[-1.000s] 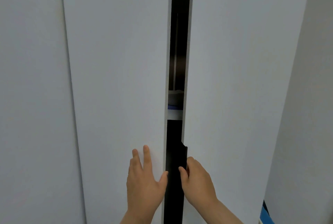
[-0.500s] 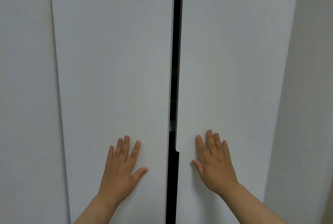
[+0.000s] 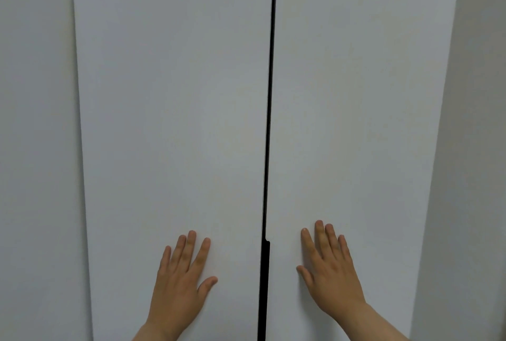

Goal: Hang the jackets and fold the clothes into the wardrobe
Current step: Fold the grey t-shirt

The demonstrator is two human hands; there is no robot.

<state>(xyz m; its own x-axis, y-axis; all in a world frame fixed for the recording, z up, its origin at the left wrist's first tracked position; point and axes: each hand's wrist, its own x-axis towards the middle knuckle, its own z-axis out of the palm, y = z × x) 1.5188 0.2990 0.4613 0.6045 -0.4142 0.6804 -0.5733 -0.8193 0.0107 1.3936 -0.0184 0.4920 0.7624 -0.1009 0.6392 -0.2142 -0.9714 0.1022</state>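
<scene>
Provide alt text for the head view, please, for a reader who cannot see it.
The left hand lies flat on the white left wardrobe door, the right hand on the right door; a thin dark gap separates them.

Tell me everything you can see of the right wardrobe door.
The right wardrobe door is a plain, matte, pale grey-white panel, running beyond the frame top and bottom. It stands nearly shut, only a thin dark gap, wider lower down, parting it from the left door. The right hand lies flat on its lower part, fingers straight.
</scene>
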